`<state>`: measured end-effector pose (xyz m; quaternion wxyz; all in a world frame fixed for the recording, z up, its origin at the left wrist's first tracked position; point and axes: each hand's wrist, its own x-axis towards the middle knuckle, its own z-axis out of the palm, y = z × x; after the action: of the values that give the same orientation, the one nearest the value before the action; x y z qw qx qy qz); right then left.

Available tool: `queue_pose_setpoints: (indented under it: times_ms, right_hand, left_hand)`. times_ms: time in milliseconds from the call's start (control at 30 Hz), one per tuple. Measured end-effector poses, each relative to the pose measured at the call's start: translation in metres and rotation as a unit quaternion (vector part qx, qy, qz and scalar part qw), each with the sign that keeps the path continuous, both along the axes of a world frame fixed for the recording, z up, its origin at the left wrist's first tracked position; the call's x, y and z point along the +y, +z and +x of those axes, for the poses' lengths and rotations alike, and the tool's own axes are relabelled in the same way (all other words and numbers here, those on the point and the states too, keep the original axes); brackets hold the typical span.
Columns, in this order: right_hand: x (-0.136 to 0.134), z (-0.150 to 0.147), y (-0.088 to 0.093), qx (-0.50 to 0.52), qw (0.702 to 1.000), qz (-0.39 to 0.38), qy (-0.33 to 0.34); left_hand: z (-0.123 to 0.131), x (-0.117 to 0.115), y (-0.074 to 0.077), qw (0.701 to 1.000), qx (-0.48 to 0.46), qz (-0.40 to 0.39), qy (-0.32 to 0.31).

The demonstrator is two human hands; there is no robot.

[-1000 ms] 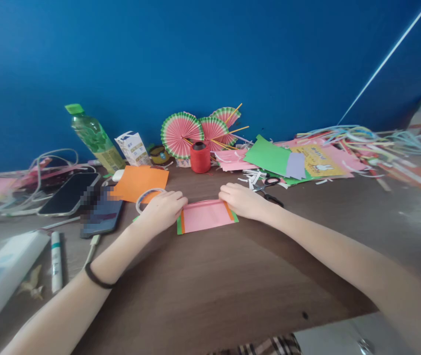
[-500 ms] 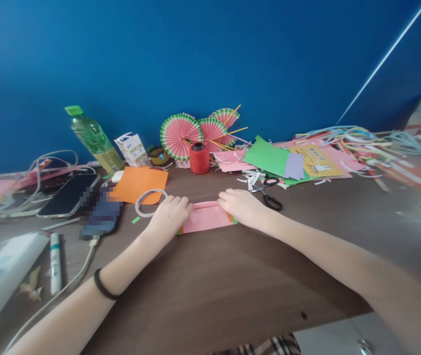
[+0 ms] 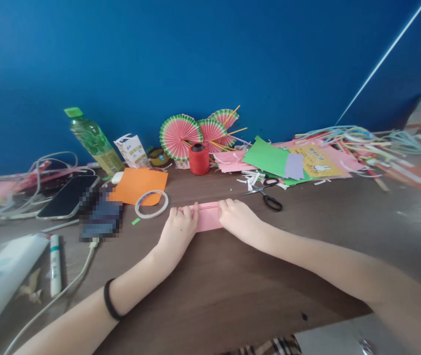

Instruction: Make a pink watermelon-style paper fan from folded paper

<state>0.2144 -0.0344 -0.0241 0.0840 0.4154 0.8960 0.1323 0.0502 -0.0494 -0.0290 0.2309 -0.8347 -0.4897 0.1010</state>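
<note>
A pink paper strip (image 3: 208, 220) with a narrow fold along its far edge lies on the desk between my hands. My left hand (image 3: 181, 224) is closed on its left end, fingers pressing along the fold. At the other end my right hand (image 3: 238, 215) grips the folded edge, fingertips pressed together. Both hands cover the paper's ends. Beside my left hand rests a roll of white tape (image 3: 138, 209). Black-handled scissors (image 3: 271, 202) lie half spread beyond my right hand, near white paper scraps (image 3: 251, 179).
Pink-and-green pleated paper fans (image 3: 180, 135) lean on the blue wall behind a red thread spool (image 3: 199, 160). Coloured paper sheets (image 3: 265, 157) are piled at the back right. Leftward are orange paper (image 3: 139, 185), a green-capped bottle (image 3: 97, 145), a phone (image 3: 69, 196) and a marker (image 3: 55, 266).
My left hand has shifted right along the paper and now covers its left end. My right hand has moved slightly nearer me. The orange and green edge bands are now hidden.
</note>
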Motion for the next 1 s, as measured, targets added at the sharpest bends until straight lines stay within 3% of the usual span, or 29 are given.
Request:
queue_pose_setpoints:
  times_ms: [167, 433, 633, 800, 900, 1000]
  right_hand:
    - [-0.003, 0.0, -0.009, 0.018, 0.998, 0.065, 0.005]
    - [-0.004, -0.002, -0.009, 0.015, 0.998, 0.068, 0.01]
    - [-0.005, -0.005, -0.016, 0.03, 0.996, 0.085, -0.003]
    - [-0.004, -0.007, -0.009, 0.031, 0.998, 0.044, -0.021]
    - [0.003, -0.003, -0.005, 0.056, 0.998, 0.016, -0.01]
    - [0.014, 0.007, -0.009, 0.106, 0.993, 0.05, 0.023]
  left_hand:
    - [-0.002, 0.001, -0.004, 1.0, -0.027, 0.014, -0.002]
    - [-0.007, 0.004, -0.01, 0.997, -0.065, 0.03, -0.012]
    - [-0.003, 0.001, -0.002, 0.999, -0.034, 0.018, 0.001]
    - [-0.002, -0.002, 0.007, 0.999, -0.039, -0.006, 0.011]
    - [-0.005, 0.001, 0.009, 0.999, -0.047, -0.013, 0.01]
    - [-0.012, 0.01, 0.008, 0.998, -0.054, -0.009, -0.006]
